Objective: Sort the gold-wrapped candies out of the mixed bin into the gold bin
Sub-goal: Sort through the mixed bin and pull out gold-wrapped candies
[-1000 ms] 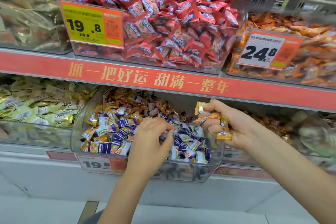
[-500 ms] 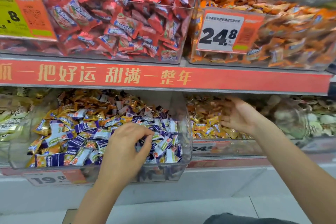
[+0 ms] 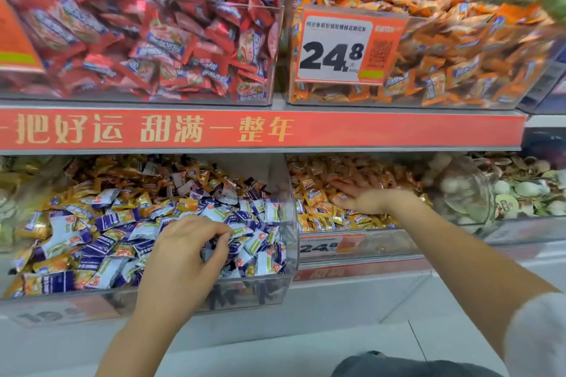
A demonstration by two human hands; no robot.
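The mixed bin (image 3: 289, 208) is a clear tub on the lower shelf, holding purple-and-white candies with gold-wrapped candies (image 3: 122, 176) scattered through it and piled at its back. My left hand (image 3: 186, 257) reaches over the bin's front; its curled fingers and thumb pinch a wrapper in the purple pile. Right of it is the gold bin (image 3: 386, 243), full of gold and orange wrapped candies (image 3: 318, 196). My right hand (image 3: 364, 196) lies flat and spread just above that pile, holding nothing.
A red shelf strip (image 3: 398, 128) with gold lettering overhangs both bins. Above it stand a tub of red candies (image 3: 153, 40) and a tub of orange candies (image 3: 459, 55) with a 24.8 price tag (image 3: 337, 49). Another clear tub (image 3: 477, 193) sits to the right.
A second ago my right hand gripped several gold candies over the mixed bin. It moved right to the gold bin and opened; the candies are out of it. My left hand stayed in the mixed bin.
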